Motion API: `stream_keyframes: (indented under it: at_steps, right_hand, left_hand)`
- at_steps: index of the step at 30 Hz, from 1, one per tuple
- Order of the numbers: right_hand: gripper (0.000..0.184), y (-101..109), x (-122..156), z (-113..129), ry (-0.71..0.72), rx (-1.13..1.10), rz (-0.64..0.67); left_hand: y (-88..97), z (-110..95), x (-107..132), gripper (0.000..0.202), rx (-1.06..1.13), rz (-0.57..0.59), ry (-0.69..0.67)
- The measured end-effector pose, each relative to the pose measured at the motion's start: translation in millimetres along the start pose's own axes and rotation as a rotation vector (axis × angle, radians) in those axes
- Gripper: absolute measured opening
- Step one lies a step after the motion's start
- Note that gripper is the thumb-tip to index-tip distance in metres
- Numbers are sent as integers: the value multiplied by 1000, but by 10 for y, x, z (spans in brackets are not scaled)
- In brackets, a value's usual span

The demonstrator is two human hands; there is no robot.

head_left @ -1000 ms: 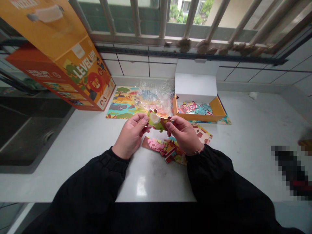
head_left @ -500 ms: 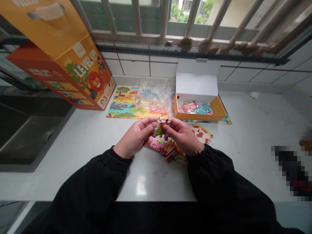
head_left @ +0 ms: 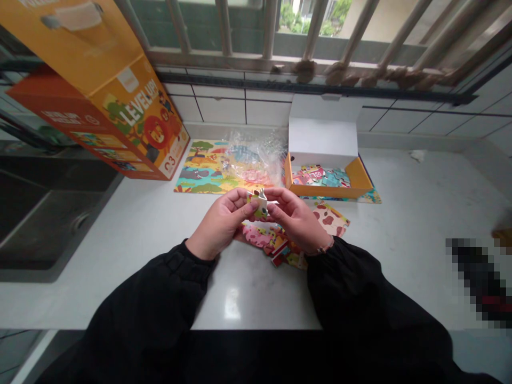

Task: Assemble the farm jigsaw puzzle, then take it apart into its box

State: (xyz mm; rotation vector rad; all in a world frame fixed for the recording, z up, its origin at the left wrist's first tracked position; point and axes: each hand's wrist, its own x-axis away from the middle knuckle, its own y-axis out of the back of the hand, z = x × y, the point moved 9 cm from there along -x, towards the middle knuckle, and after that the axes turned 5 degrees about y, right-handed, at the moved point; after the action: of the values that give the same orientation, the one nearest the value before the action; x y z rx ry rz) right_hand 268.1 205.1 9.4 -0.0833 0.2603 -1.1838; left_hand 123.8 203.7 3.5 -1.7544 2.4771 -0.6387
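Observation:
Above the white counter (head_left: 132, 234), my left hand (head_left: 221, 224) and my right hand (head_left: 296, 217) meet, both pinching a small clump of jigsaw pieces (head_left: 258, 203) between fingertips. The clump shows green and white and is partly covered by my fingers. Under my hands lies a loose heap of coloured puzzle pieces (head_left: 280, 245), with a spotted piece (head_left: 330, 216) at its right. Behind them sits a small open orange box (head_left: 354, 181) with more pieces inside, its white lid raised.
A finished animal puzzle sheet (head_left: 200, 173) lies at the back with a crumpled clear plastic bag (head_left: 252, 157) on it. A large orange puzzle carton (head_left: 100, 90) leans at the left above a dark sink (head_left: 36, 224). Tiled wall and barred window behind.
My hands have drawn closer together and the pieces between them have been folded into a smaller clump; a second ago they were spread wider between my fingers.

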Motion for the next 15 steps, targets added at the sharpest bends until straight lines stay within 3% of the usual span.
stream_keyframes:
  at_steps: [7, 15]
  right_hand:
    - [64, -44, 0, 4, -18, -50, 53]
    - [42, 58, 14, 52, 40, 8, -90]
  left_hand:
    - [25, 0, -6, 43, 22, -10, -28]
    - [34, -1, 7, 47, -26, -31, -2]
